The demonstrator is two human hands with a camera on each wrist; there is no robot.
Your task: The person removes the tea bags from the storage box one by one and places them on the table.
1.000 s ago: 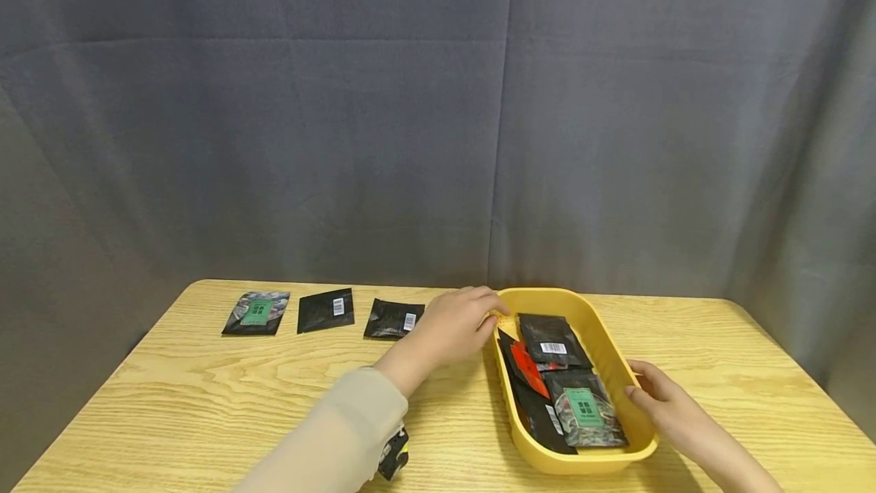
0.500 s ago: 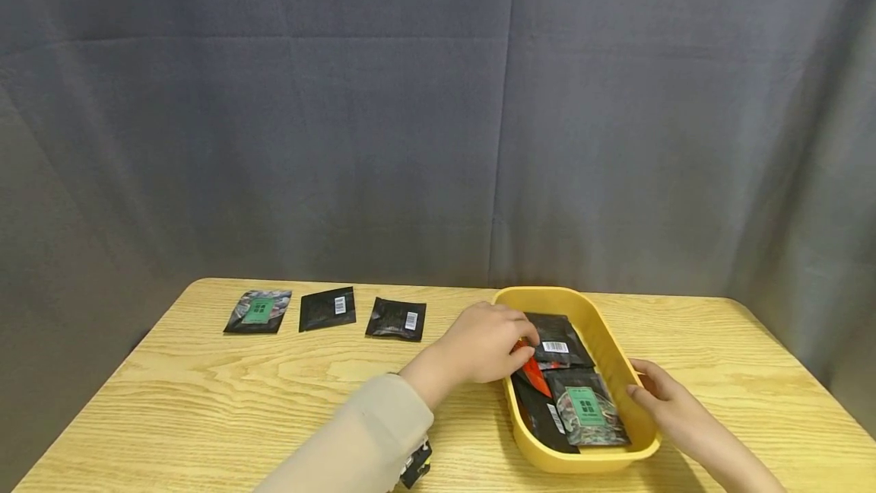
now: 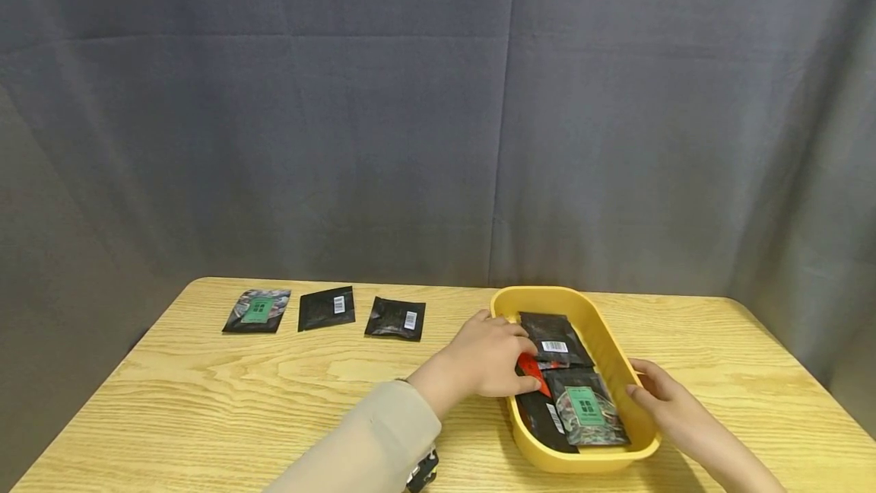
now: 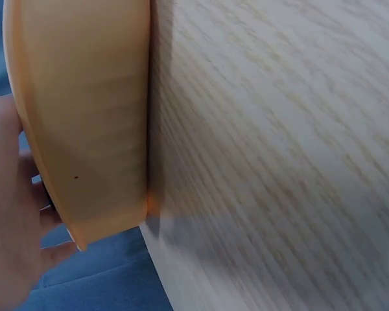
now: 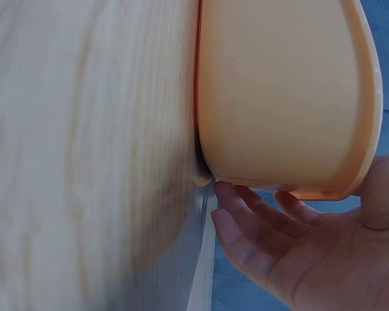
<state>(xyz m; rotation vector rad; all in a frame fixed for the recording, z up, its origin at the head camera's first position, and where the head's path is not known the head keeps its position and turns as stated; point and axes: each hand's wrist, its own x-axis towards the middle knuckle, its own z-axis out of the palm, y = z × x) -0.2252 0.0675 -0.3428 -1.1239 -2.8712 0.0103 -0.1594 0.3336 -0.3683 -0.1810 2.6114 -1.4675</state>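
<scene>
A yellow plastic basket [image 3: 621, 360] stands on the table with several flat packets in it. My left hand [image 3: 487, 356] reaches over its left rim, thumb and fingers apart around a red packet [image 3: 532, 373]. Some of its fingertips are hidden. Below the thumb lies a black packet [image 3: 547, 423] with a barcode. Against the right wall, my right hand [image 3: 674, 409] holds the basket, thumb at the rim and fingers outside. Further inside are a black barcoded packet [image 3: 553, 337] and a dark packet with a green label [image 3: 587, 407].
Along the far left of the wooden table [image 3: 287, 402] lie a packet with a green label [image 3: 258, 311], a black packet [image 3: 327, 309] and another black packet [image 3: 395, 319], side by side and apart. A grey curtain [image 3: 383, 135] hangs behind the table.
My left hand has moved from the basket's far left rim to the right and nearer, over the red packet. The packets in the basket and my right hand look unmoved.
</scene>
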